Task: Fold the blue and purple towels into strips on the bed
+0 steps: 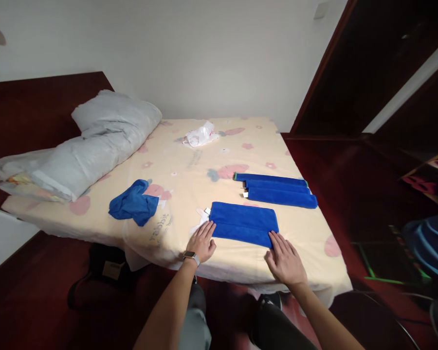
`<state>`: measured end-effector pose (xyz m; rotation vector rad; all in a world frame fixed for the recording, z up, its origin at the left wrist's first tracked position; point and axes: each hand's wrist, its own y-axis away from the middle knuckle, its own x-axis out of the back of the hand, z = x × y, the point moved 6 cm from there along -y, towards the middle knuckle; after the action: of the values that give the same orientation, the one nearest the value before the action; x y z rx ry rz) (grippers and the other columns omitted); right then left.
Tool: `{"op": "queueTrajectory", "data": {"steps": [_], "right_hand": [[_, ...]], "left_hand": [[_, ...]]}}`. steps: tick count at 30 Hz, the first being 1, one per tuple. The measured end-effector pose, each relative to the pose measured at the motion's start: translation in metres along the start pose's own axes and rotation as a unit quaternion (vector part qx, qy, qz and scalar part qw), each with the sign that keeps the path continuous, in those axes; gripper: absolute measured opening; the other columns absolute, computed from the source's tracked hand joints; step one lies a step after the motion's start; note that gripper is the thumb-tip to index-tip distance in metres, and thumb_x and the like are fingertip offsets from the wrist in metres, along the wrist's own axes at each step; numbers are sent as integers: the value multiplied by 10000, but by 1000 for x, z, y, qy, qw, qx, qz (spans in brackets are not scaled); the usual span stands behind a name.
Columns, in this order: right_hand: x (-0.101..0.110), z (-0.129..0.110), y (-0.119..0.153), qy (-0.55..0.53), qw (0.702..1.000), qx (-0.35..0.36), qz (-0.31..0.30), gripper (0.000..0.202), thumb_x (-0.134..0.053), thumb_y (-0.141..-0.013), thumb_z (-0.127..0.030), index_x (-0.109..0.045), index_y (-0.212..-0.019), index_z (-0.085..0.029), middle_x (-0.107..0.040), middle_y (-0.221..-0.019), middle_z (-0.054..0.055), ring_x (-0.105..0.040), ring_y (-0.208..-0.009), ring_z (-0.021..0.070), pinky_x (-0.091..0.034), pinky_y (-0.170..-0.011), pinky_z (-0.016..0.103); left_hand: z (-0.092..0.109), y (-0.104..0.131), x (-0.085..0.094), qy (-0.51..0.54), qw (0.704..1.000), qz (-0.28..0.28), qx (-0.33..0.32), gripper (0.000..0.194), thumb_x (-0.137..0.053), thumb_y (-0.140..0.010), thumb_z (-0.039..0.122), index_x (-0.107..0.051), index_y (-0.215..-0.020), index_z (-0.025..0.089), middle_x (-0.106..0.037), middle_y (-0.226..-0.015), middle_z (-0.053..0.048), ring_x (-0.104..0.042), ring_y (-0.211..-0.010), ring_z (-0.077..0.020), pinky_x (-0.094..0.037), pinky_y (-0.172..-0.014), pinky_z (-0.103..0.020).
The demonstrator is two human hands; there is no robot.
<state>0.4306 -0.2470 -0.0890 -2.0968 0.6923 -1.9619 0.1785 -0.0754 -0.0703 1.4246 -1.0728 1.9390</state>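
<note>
The blue towel [244, 222] lay folded into a rectangle near the front edge of the bed [190, 184], a white tag at its left end. The left hand [200, 241] rested on its near left corner and the right hand [286, 260] on its near right corner, both palms down, fingers extended and clamped on nothing. The left wrist wore a watch [191, 256]. Just beyond the towel, toward the right edge, lay more folded blue cloths [277, 189]. A crumpled blue cloth [133, 203] lay to the left, a white plastic bag [200, 135] farther back, and a grey quilt [98, 138] by the headboard [29, 109].
</note>
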Motion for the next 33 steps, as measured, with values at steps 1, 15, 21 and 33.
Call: {"op": "queueTrajectory", "data": {"steps": [1, 15, 21, 33], "right_hand": [[0, 0, 0, -1, 1000, 1, 1, 707, -418, -935, -318, -203, -1585, -146, -435, -1542, 129, -406, -1417, 285, -313, -1155, 476], [-1, -1, 0, 3, 1000, 11, 11, 742, -436, -913, -310, -179, -1591, -152, -456, -1528, 129, -413, -1413, 282, -315, -1149, 466], [1, -1, -1, 8, 1000, 10, 11, 719, -426, -919, -310, -204, -1580, -139, -461, -1524, 132, -411, -1413, 277, -322, -1143, 463], [-1, -1, 0, 7, 1000, 11, 6, 733, -439, -912, -313, -195, -1584, -149, -455, -1529, 129, -405, -1418, 280, -319, -1144, 469]], "left_hand": [[0, 0, 0, 0, 1000, 0, 0, 715, -481, -848, 189, -339, -1549, 158, -373, -1600, -64, -296, -1492, -232, -309, -1218, -422], [-1, -1, 0, -3, 1000, -6, 1, 735, -488, -838, 188, -331, -1555, 154, -363, -1605, -61, -297, -1492, -238, -317, -1212, -424], [-1, 0, -1, 0, 1000, -7, -3, 750, -488, -832, 185, -316, -1561, 164, -355, -1609, -60, -295, -1493, -241, -313, -1214, -434], [-1, 0, 0, -1, 1000, -4, -3, 759, -491, -824, 174, -311, -1561, 156, -361, -1606, -64, -293, -1493, -238, -313, -1213, -433]]}}
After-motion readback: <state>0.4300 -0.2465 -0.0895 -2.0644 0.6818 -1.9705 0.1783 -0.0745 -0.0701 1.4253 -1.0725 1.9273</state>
